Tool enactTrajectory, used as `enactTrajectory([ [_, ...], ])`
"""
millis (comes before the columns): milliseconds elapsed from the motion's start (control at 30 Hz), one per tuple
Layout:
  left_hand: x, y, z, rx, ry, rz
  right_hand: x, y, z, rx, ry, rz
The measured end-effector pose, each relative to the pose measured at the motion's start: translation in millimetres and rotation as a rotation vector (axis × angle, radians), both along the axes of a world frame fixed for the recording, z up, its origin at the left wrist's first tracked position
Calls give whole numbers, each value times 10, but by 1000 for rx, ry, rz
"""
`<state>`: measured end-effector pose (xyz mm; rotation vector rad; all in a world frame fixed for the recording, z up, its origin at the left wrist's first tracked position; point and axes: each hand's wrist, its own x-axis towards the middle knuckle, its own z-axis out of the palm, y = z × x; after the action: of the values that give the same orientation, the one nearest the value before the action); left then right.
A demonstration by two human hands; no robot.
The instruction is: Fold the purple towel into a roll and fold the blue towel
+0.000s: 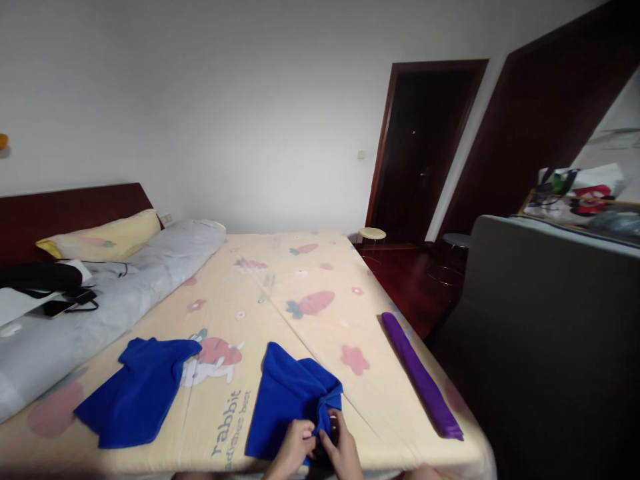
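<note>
Watching remotely, I saw my right hand [345, 450] pinch a bunched fold of the nearer blue cloth [285, 393] on the bed [390, 430]; my left hand's [291, 450] fingers curled together beside it, grip unclear. I judged it partly gathered, its left side loose. Another blue cloth [143, 393] lay rumpled; a purple roll [423, 377] seemed finished.

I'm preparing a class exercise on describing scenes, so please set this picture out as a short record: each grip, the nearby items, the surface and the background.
Left grip: bare hand, fingers curled at the right cloth; firmness unclear
Right grip: bare hand, fingertips at the same cloth's bunched part
Right cloth: blue, partly bunched
Left cloth: blue, apart from both hands
Purple roll: near the bed's right edge
Surface: bed, patterned sheet
Background: pillow, door
</note>
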<state>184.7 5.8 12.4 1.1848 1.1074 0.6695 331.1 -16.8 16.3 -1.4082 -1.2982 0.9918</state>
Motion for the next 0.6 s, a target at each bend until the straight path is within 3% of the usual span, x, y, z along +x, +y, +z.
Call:
enactTrajectory([
  [167, 96, -13, -20, 54, -14, 96, -39, -55, 247, -25, -56, 99],
  [300, 2, 25, -8, 48, -59, 208, 88, 13, 230, -38, 10, 159],
  [433, -397, 159, 65, 3, -124, 486, 534, 166, 121, -63, 9, -71],
  [600, -1079, 325, 291, -42, -160, 757, 1195, 288, 128, -104, 11, -282],
])
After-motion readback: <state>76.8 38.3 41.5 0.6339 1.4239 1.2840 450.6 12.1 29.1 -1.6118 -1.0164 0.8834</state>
